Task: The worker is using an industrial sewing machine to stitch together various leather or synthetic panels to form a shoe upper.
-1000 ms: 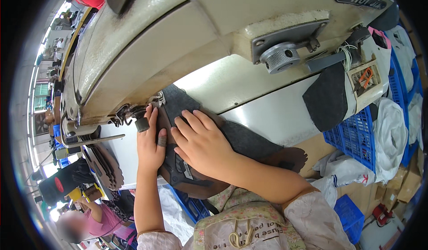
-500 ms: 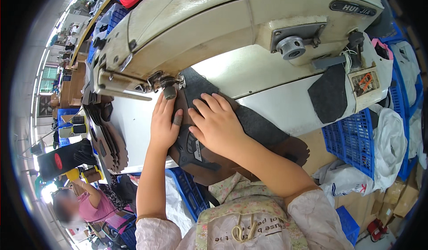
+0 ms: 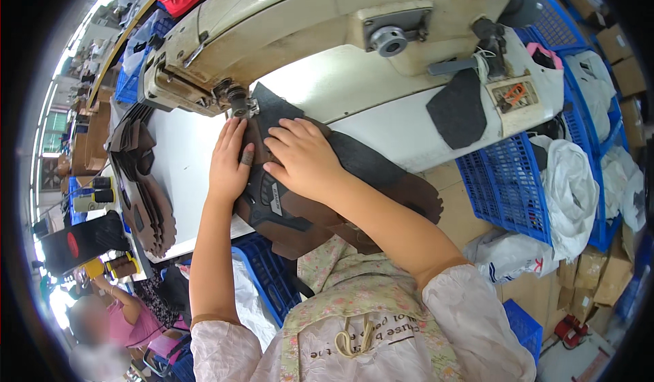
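My left hand (image 3: 229,165) lies flat, fingers stretched, on a brown and dark grey shoe upper (image 3: 407,196), its fingertips close below the needle area (image 3: 253,106) of a cream sewing machine (image 3: 293,31). A grey band wraps my left thumb. Beside it, my right hand (image 3: 304,157) rests on the same upper with its fingers spread. The upper's far dark end reaches past the presser foot, and its wavy-edged near part hangs over the table edge toward my lap. The exact stitching point is hidden by the machine head.
Stacked brown cut pieces (image 3: 146,205) lie left on the white table (image 3: 187,167). A loose dark piece (image 3: 458,111) and a small tray (image 3: 512,96) with an orange-handled tool sit right. Blue crates (image 3: 507,191) stand beyond the edge. Another person (image 3: 126,317) sits far left.
The whole view has shifted, so the machine, table and hands appear further left and higher. Both hands stay on the upper, with little visible movement relative to the machine.
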`<move>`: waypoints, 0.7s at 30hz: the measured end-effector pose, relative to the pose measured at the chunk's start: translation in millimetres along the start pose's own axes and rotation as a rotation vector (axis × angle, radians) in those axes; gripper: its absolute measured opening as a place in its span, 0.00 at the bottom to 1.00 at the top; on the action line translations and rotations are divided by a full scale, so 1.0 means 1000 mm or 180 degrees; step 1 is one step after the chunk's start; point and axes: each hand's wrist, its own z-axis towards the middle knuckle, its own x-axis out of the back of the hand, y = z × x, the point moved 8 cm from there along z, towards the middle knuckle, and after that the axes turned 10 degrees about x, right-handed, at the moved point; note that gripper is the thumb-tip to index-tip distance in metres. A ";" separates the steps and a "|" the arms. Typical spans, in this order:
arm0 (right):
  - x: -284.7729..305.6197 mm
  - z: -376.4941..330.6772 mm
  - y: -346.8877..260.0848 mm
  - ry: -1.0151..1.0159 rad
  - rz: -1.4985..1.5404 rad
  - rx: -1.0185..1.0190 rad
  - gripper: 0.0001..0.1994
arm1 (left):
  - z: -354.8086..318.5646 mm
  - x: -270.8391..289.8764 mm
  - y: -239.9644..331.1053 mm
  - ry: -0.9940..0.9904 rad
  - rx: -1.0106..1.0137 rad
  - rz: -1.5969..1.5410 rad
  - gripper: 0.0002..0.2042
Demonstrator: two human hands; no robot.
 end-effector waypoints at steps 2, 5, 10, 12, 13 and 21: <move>0.003 -0.003 0.002 -0.0097 -0.0050 -0.0090 0.21 | 0.002 -0.002 0.003 -0.0022 -0.0081 -0.0088 0.23; 0.010 -0.010 0.001 -0.0193 0.0205 -0.0204 0.21 | 0.002 -0.008 -0.003 -0.0062 -0.0089 -0.0109 0.23; 0.125 -0.028 0.025 0.0513 0.0693 -0.0560 0.15 | -0.001 -0.007 -0.008 -0.0139 0.0014 0.0040 0.24; 0.188 -0.048 0.051 0.1146 0.0243 -0.0835 0.13 | -0.006 -0.006 -0.012 -0.0119 0.0049 0.0059 0.24; 0.214 -0.069 0.082 0.1536 0.0308 -0.1356 0.10 | -0.005 -0.007 -0.014 -0.0110 0.0036 0.0078 0.23; 0.376 -0.084 0.211 0.2641 -0.0169 -0.1779 0.31 | 0.002 -0.002 -0.001 0.0055 -0.0051 -0.0012 0.23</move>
